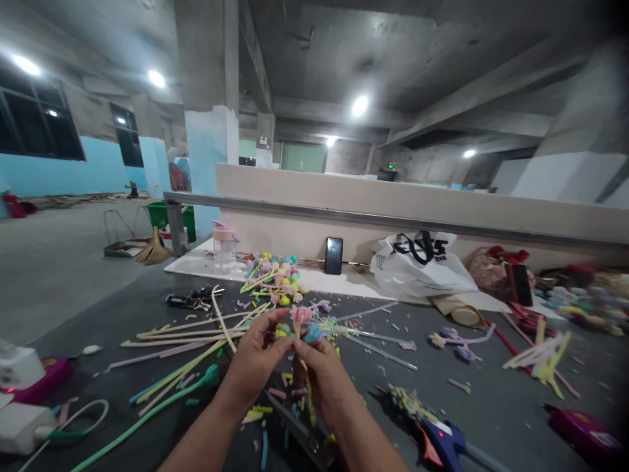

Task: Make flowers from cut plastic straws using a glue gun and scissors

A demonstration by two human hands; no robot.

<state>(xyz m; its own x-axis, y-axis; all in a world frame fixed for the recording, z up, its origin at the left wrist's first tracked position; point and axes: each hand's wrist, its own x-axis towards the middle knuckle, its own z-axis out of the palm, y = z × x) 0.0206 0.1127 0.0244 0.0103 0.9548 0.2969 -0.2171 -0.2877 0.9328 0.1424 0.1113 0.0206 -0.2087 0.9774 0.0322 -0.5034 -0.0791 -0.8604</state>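
Observation:
My left hand and my right hand meet at the middle of the dark table. Both have their fingertips pinched on the stem of a small pink fuzzy craft flower, which stands upright between them. A pale yellowish stem hangs below, partly covered by my right hand. Beside the fingers are blue flower pieces and a yellow one. Under my wrists lies a dark pair of scissors, partly hidden. Left of my hands several fuzzy stems lie spread out, with a green one nearer me.
A blue glue gun lies at the front right, near clear glue sticks. Finished-looking flowers are heaped behind my hands. A phone, a bottle and a white bag stand along the back. Scraps litter the table.

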